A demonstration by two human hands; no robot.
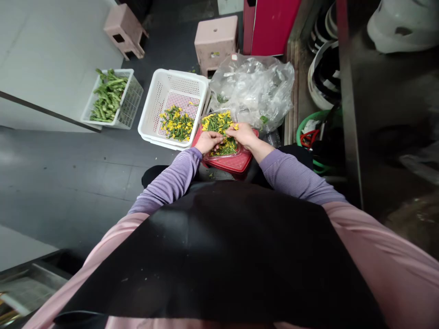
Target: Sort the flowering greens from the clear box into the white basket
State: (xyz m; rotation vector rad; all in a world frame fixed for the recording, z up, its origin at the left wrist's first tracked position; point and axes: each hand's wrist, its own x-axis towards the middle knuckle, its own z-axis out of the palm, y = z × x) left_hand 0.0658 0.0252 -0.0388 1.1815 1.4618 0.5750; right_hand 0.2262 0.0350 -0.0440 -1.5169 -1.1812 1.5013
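My left hand [208,142] and my right hand [241,134] meet over a clear plastic tray [219,156] filled with small green, yellow-flowered vegetables [216,121]. Fingers of both hands are pinched close together above the pile. My right hand seems to grip a yellow-flowered piece [235,127]; what sits between my left fingertips is too small to make out. Under the tray is a red stool [236,163]. Just left of it, a white basket [151,109] holds more of the yellow-flowered vegetables [177,123] at its near end.
A crumpled clear plastic bag [255,87] lies beyond the tray. Pink stools [216,34] stand farther back. At the left wall, another white basket [132,103] holds thick green stalks [109,96]. A green tub [303,123] and a metal shelf post [350,100] border the right side.
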